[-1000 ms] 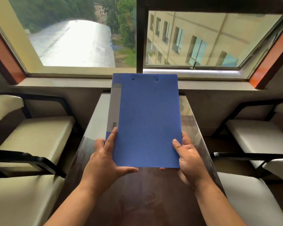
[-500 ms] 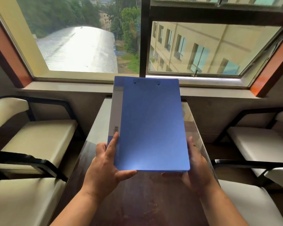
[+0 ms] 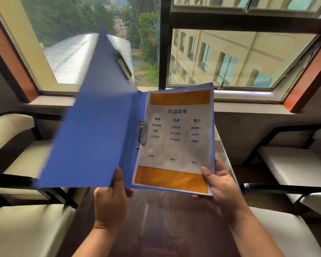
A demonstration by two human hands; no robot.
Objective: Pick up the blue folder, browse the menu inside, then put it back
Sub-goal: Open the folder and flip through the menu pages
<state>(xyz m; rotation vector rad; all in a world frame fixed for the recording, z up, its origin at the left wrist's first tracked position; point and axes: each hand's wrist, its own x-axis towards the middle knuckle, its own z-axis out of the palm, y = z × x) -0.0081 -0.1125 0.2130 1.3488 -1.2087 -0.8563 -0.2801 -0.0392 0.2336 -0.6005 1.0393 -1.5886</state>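
The blue folder (image 3: 93,138) is held open above the dark table (image 3: 167,225). Its front cover swings out to the left, blurred. Inside, on the right half, lies a menu sheet (image 3: 176,143) with orange bands at top and bottom, printed text and prices, clamped by a metal clip (image 3: 141,133) at the spine. My left hand (image 3: 110,199) grips the folder's bottom edge near the spine, thumb on the inner cover. At the bottom right corner my right hand (image 3: 220,184) holds the back cover, thumb resting on the menu.
Cream cushioned chairs with black frames stand on both sides: left (image 3: 20,164) and right (image 3: 293,164). A wide window (image 3: 230,58) with a dark frame and a sill (image 3: 50,102) lies just beyond the table's far end.
The folder was closed and held upright in both hands; now its front cover has swung open to the left, showing the menu. My left thumb moved inside the cover.
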